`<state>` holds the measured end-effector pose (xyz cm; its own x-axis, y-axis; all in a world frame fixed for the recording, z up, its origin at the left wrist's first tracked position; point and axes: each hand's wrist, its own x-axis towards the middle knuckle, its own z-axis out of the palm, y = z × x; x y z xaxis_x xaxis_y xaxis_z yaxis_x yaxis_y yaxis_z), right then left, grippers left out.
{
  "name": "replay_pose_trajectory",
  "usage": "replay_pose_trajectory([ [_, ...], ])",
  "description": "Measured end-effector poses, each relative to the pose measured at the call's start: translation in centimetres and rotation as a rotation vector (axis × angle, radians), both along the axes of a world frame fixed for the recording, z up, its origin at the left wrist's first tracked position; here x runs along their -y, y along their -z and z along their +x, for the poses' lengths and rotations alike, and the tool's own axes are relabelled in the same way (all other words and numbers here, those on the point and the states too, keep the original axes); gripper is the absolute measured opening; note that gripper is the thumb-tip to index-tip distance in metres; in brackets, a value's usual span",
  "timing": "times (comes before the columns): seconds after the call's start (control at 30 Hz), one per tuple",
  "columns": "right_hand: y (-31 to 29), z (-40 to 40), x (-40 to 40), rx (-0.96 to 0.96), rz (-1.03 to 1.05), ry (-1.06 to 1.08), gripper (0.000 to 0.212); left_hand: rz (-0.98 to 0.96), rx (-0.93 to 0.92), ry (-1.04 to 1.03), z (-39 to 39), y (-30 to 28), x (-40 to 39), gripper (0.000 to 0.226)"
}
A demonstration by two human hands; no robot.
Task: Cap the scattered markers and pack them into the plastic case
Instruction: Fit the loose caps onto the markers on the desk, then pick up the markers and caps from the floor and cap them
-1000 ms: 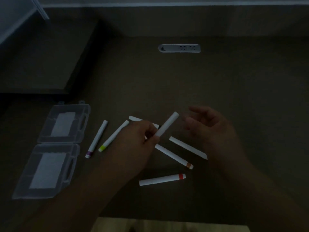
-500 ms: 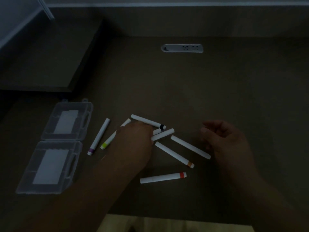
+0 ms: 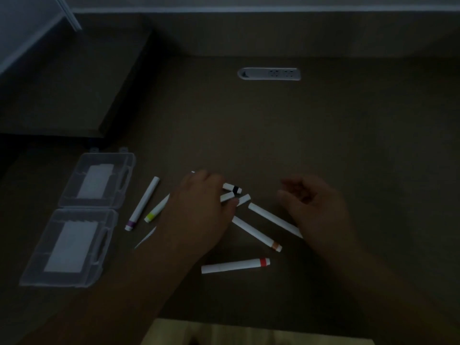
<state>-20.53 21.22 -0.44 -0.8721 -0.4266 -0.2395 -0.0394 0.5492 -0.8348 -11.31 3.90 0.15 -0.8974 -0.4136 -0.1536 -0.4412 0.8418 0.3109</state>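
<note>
Several white markers lie scattered on the dark desk: a purple-banded one (image 3: 143, 204), a yellow-green one (image 3: 155, 212), an orange one (image 3: 256, 232), a red one (image 3: 235, 265), a plain white one (image 3: 271, 217) and a black-banded one (image 3: 232, 188). My left hand (image 3: 199, 207) lies palm down over the black-banded marker and two short white ends; its grip is hidden. My right hand (image 3: 316, 207) hovers over the plain marker's right end, fingers loosely curled, holding nothing. The clear plastic case (image 3: 124, 165) lies open at the left, both halves without markers.
A power socket strip (image 3: 268, 73) is set into the desk at the back. A raised shelf (image 3: 62, 95) stands at the back left. A thin white sliver (image 3: 145, 237) shows beside my left forearm. The light is dim.
My left hand laid the raised white marker down among the others, then reached forward over the black-banded marker. My right hand drew back to the right and curled loosely.
</note>
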Motion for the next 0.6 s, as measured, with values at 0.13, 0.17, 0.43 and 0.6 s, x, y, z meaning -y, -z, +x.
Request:
replay_pose_trajectory([
  [0.13, -0.7, -0.5, 0.5, -0.111, 0.143, -0.108, 0.038, 0.061, -0.006, 0.008, -1.1, -0.9, -0.5, 0.059],
  [0.17, -0.9, -0.7, 0.5, -0.15, 0.2, -0.153, 0.041, 0.067, -0.005, 0.015, -1.3, -1.2, -0.6, 0.063],
  [0.43, -2.2, -1.7, -2.0, -0.206, 0.334, -0.208, 0.06, 0.082, 0.063, 0.045, -3.0, -2.4, -3.2, 0.072],
  [0.6, -2.0, -2.3, -5.7, -0.271, 0.427, -0.142, 0.068, 0.077, 0.075, 0.107, -4.1, -3.2, -6.7, 0.071],
])
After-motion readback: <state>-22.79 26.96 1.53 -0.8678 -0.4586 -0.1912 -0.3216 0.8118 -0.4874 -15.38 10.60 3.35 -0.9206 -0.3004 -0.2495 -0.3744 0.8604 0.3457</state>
